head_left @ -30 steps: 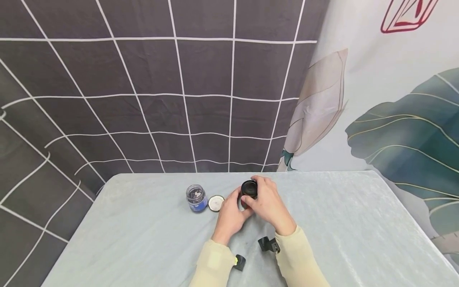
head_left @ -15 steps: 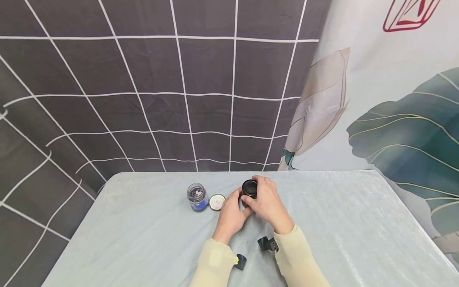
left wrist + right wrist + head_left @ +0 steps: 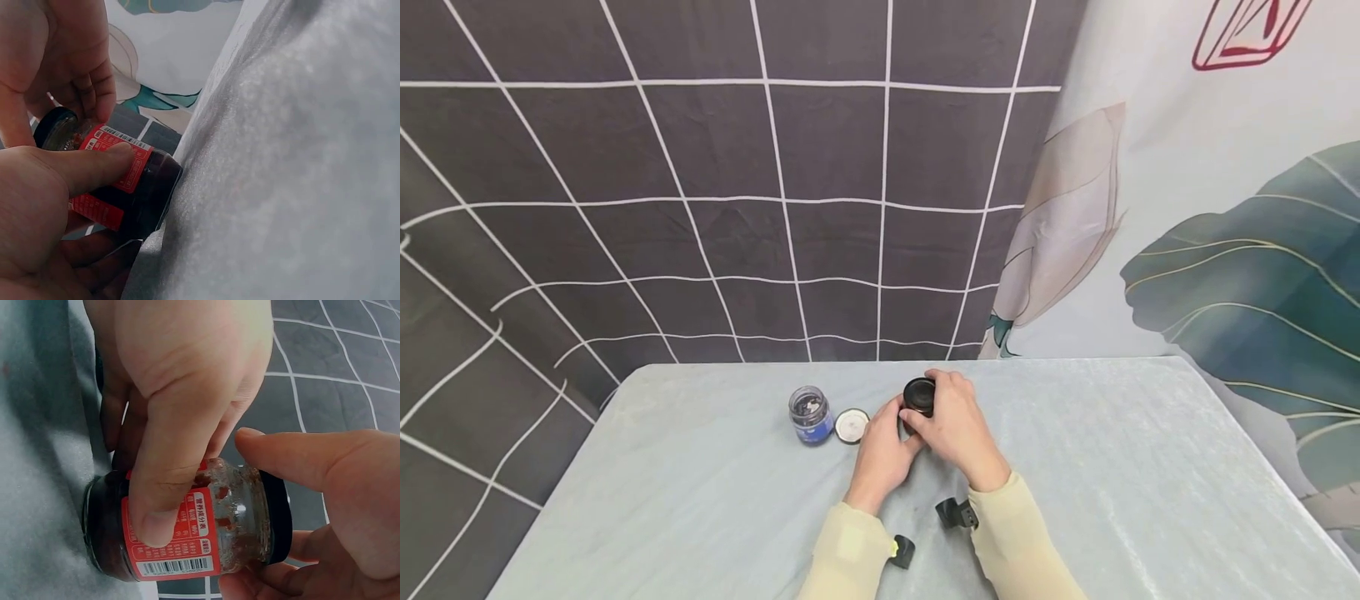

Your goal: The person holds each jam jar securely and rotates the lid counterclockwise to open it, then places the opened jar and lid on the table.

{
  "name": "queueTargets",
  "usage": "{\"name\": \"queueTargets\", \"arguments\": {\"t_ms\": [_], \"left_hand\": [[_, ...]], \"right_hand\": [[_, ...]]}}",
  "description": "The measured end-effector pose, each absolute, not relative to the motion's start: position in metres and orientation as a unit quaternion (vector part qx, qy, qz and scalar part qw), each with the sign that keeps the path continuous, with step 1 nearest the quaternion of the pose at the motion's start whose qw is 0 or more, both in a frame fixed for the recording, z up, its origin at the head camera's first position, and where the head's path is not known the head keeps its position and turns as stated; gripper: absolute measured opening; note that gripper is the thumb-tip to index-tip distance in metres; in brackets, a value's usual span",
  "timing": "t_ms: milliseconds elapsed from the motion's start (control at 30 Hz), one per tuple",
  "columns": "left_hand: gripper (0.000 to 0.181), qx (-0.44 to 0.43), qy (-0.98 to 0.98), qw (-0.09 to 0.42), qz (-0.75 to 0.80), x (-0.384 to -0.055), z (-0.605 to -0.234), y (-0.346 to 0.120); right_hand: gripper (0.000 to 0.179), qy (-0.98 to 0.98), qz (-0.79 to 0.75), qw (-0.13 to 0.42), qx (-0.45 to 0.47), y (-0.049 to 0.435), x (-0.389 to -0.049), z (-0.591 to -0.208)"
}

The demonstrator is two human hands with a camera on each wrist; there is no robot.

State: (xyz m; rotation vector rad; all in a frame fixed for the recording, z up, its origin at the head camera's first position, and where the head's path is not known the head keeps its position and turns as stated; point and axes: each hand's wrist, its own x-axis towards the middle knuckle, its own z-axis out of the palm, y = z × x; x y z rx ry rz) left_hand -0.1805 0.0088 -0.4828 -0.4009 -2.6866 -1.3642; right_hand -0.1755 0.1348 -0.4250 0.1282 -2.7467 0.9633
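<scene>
A glass jar (image 3: 237,519) with a red label and dark contents stands on the cloth between both hands. My left hand (image 3: 882,457) grips its body, the thumb lying across the label (image 3: 128,178) in the left wrist view. Around the black lid (image 3: 919,397) curl the fingers of my right hand (image 3: 957,425); the lid sits on the jar's mouth. To the left stands a second, uncovered jar (image 3: 813,432) with a blue label and some dark contents. Its likely lid, a round one with a white inside (image 3: 852,426), lies face up close to my left hand.
A pale grey-blue cloth (image 3: 700,500) covers the table, whose back edge runs just behind the jars. Beyond it hangs a dark curtain (image 3: 827,242) with white grid lines, and a leaf-patterned white one (image 3: 1075,250) at the right. Black wrist cameras (image 3: 955,513) sit at the sleeves.
My right wrist has shifted slightly left and turned a little, its fingers staying at the black lid. The left hand, the blue-labelled jar and the loose lid have stayed put.
</scene>
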Motion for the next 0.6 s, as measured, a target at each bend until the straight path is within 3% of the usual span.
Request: {"name": "queueTargets", "arguments": {"t_ms": [600], "left_hand": [[0.055, -0.123, -0.880, 0.049, -0.456, -0.1793, -0.4790, 0.0086]], "right_hand": [[0.058, -0.938, 0.306, 0.152, 0.063, 0.1327, -0.1729, -0.4249]]}}
